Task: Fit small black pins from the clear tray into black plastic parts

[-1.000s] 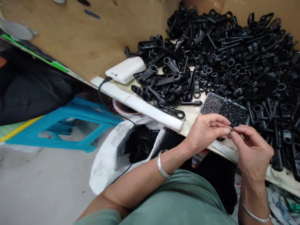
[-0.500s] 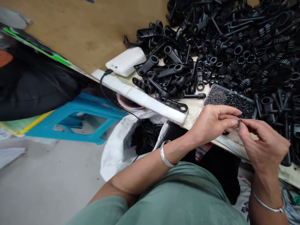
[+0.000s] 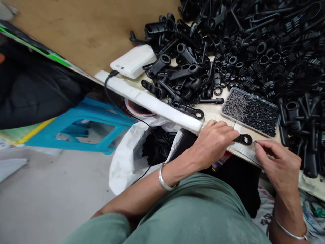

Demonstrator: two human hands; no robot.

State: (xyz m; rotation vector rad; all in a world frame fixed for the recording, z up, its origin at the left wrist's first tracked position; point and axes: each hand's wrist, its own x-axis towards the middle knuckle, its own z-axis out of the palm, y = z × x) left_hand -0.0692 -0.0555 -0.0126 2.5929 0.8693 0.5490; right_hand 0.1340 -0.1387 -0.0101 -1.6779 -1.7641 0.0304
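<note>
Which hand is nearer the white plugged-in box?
Left. The left hand sits right of the white box and closer to the body; the right hand is farther right.

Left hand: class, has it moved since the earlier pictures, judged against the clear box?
Yes: against the clear box, the left hand has shifted leftward and toward the person, leaving the box's front edge uncovered.

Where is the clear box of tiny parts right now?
In the head view, the clear box lies right of centre on the table, between the black piece at the left hand and the heaped black parts.
</note>
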